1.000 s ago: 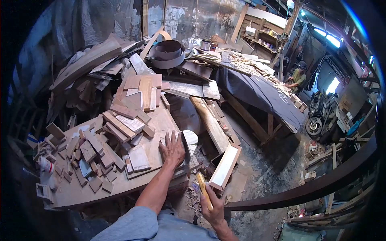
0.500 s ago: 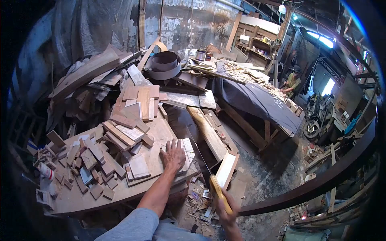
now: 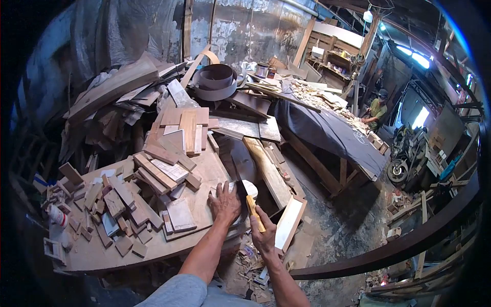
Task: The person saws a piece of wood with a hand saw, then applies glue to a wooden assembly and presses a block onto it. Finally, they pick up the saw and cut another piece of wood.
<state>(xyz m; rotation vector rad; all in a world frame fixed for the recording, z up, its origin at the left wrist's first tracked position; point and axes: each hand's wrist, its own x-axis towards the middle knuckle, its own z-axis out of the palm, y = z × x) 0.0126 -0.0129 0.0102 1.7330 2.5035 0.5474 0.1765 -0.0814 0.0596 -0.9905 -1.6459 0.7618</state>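
Observation:
My right hand (image 3: 264, 231) is wrapped round the yellow handle of a handsaw (image 3: 251, 204), at the right edge of the workbench (image 3: 169, 251). The saw's dark blade points away from me and lies across a pale wood piece (image 3: 249, 190) at the bench edge. My left hand (image 3: 225, 202) lies on that piece with its fingers spread, just left of the blade. Left of it, a flat light board (image 3: 180, 215) rests on the bench beside a heap of small wood blocks (image 3: 113, 202).
Behind the bench, scrap boards (image 3: 115, 92) lean in a pile near coiled strips (image 3: 215, 82). A second table with a dark cover (image 3: 327, 130) holds wood pieces. A person (image 3: 377, 110) is at its far end. Offcuts (image 3: 250, 263) litter the floor.
My right hand and the saw have moved forward and left, bringing the handle close to the wood piece. My left hand stays on the piece. The view has shifted slightly.

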